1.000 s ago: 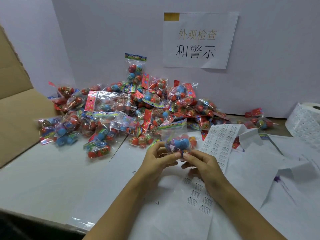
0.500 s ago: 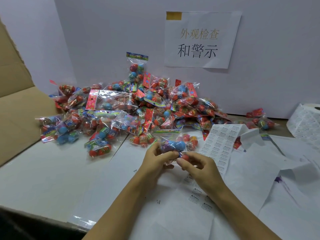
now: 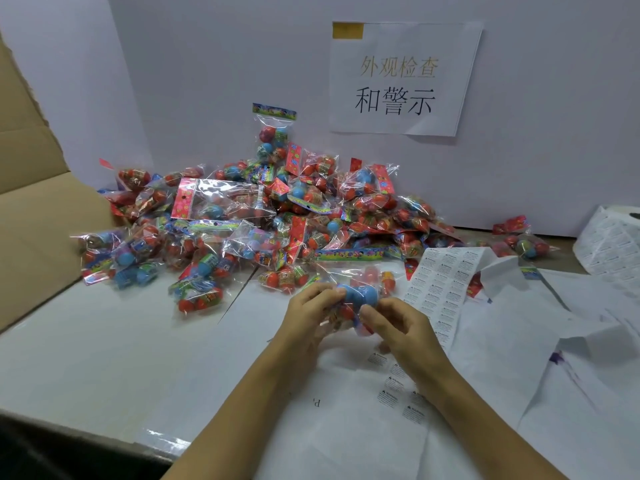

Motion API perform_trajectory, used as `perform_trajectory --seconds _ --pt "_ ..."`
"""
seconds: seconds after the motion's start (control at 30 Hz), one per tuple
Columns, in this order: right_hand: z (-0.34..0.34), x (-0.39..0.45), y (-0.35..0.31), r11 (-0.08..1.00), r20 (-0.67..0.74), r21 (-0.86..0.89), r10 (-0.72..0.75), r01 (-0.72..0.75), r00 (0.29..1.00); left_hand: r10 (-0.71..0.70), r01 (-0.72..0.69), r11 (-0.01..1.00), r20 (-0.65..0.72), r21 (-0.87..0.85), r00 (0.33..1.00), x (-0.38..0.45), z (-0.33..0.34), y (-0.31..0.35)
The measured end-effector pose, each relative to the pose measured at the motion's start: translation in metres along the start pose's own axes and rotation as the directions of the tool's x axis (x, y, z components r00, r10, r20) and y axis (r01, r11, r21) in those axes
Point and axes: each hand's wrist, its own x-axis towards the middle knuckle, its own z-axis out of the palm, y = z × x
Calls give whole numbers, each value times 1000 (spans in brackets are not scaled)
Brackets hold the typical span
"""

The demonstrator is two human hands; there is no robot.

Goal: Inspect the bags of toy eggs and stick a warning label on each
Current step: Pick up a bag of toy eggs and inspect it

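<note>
Item: bag of toy eggs (image 3: 358,299), held above the surface (image 3: 104,341), in front of the pile of bags (image 3: 277,216). Left hand (image 3: 308,315) and right hand (image 3: 398,323) both grasp it. Step: inspection, apparently. Next: peel a label from the label sheet (image 3: 440,289).

place: packing/inspection bench | cues: station sign (image 3: 403,77), bag pile (image 3: 263,216), label sheets (image 3: 440,292), carton (image 3: 31,216)

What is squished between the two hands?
A clear bag of toy eggs, gripped by the left hand and right hand, in the head view.
</note>
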Motion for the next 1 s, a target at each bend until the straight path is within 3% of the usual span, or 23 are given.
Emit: perform_trajectory --seconds 0.2,0.37,0.5,0.63,1.0 --pt "-2 4 7 999 -101 0 38 -38 994 -7 7 1000 -3 21 1000 -1 2 -1" --pt "-6 6 10 993 -330 -116 -46 8 943 22 -22 1000 -15 -9 1000 -2 3 -4" --pt "-3 2 8 981 -220 -160 -145 111 965 65 -64 998 -75 14 995 -1 3 -2" --pt "6 -3 6 977 -88 -166 -150 134 985 61 -61 998 -16 -27 998 -4 5 2" --pt "-2 2 9 994 -197 -112 -26 4 980 63 -64 996 -8 -55 998 -2 5 1"
